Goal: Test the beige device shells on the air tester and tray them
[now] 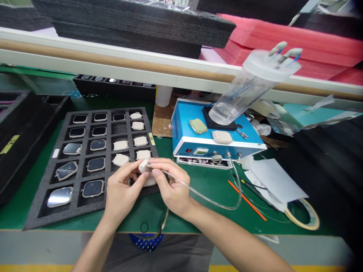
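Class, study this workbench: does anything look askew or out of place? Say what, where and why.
The clear cylinder on the blue box leans sharply right instead of standing upright. Two loose casings lie on the box top, outside the foam tray where the others sit.

Green workbench (204, 181), wooden rail (113, 59) above

One head-worn camera looks forward and down across the green bench (204, 215). It sits close above the left hand (120, 192) and right hand (172, 190) at the near edge. The far shelf rail (113, 60) looks bowed, probably lens distortion.
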Demonstrator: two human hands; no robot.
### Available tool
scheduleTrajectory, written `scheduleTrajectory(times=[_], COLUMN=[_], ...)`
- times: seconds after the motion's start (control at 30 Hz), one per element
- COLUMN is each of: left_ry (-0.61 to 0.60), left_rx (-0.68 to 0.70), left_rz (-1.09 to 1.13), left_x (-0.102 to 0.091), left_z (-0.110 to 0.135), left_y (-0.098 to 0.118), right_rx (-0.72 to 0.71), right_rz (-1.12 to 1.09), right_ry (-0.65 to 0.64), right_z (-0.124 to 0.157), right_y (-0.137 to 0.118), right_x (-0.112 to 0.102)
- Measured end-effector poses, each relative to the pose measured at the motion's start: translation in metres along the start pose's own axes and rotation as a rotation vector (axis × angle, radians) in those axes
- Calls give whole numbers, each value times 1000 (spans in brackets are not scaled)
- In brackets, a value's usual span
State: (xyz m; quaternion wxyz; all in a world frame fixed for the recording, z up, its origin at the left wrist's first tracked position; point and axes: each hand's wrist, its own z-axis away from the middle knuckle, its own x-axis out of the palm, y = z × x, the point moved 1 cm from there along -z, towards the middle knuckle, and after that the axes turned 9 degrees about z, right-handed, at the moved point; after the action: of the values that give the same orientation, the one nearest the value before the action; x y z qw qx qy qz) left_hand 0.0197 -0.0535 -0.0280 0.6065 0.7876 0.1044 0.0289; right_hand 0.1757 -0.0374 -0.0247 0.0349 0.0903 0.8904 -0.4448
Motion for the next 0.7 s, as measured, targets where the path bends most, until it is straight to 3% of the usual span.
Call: scheduleTrajectory(times=[0.7], left_ry=[3], left_rx=[15], left_rz=[-15], left_x=[0], left_z=[-1], left_y=[3], right_rx=[14], right_rz=[9], right_ry=[0], right_z=[0], right_y=[0], right_x=[0])
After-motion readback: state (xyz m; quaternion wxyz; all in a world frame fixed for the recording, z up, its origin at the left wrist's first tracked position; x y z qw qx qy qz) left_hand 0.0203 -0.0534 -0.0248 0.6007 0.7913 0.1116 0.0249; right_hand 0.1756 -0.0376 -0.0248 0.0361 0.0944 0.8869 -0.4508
